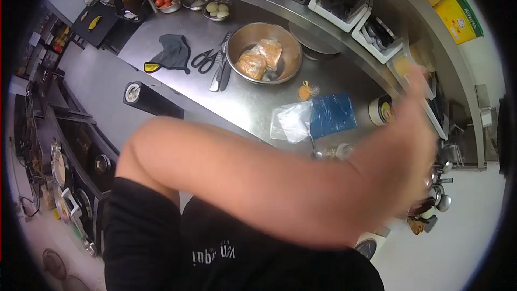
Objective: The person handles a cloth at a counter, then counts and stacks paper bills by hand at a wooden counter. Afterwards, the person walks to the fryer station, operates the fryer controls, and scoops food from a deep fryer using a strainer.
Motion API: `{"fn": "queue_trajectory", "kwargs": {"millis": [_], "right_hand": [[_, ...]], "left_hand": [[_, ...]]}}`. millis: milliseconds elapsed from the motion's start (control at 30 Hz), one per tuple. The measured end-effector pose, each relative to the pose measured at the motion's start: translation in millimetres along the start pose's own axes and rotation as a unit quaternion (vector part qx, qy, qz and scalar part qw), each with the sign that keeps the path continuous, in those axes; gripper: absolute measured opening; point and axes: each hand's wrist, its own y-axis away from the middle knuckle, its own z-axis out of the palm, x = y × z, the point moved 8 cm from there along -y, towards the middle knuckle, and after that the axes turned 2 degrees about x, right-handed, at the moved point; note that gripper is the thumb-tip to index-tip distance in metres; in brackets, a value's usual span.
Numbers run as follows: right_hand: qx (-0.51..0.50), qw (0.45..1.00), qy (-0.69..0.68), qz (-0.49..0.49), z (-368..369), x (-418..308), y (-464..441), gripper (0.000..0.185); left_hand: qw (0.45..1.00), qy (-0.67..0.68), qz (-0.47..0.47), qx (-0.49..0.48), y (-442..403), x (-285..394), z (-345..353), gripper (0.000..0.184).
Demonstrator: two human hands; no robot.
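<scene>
L arm comes across the front of the body; L hand (406, 129) is up at R, motion-blurred, so can't tell if fingers are spread, together or pinching sth. Can't tell either if it touches the clear plastic piece (401, 67) by its tip. Tape roll (375, 112) is on the steel counter (237, 110), just beside the hand in view & partly hidden by it. R hand can't be made out. Left of the roll: blue plastic (335, 114) w/ a clear bag (288, 121) touching it; small tied orange bag (305, 92) just behind. Farther back, a big metal bowl (293, 48) w/ wrapped orange-brown food (252, 67) in it. Knives (219, 70) lie next to the bowl, then black-handled scissors (204, 60), then a grey cloth (173, 53) w/ yellow trim. White utensil bins (344, 17) on shelf, upper R.
</scene>
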Motion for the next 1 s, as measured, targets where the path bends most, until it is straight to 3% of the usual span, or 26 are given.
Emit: {"fn": "queue_trajectory", "kwargs": {"millis": [67,367,467,567,733,933,1000], "right_hand": [[0.057,0.998,-0.023,-0.031,-15,-39,-1,0.036],[0.086,0.994,-0.043,-0.048,20,-201,62,0.027],[0.039,0.991,-0.072,-0.102,71,-233,82,0.021],[0.062,0.986,-0.067,-0.139,66,-284,88,0.019],[-0.019,0.958,-0.135,-0.25,160,-421,122,0.015],[-0.13,0.93,-0.172,-0.299,232,-512,140,0.013],[-0.16,0.901,-0.171,-0.366,253,-540,140,0.014]], "left_hand": [[0.999,-0.032,0.026,0.007,23,4,-38,0.032],[0.995,-0.075,0.064,0.004,158,2,-102,0.031],[0.996,-0.077,0.038,0.002,208,-9,-108,0.03],[0.996,-0.089,0.011,0.01,254,-21,-118,0.03],[0.99,-0.098,-0.099,-0.025,332,-52,-115,0.029],[0.981,-0.104,-0.157,-0.054,379,-79,-107,0.028],[0.979,-0.107,-0.161,-0.058,382,-88,-104,0.028]]}}
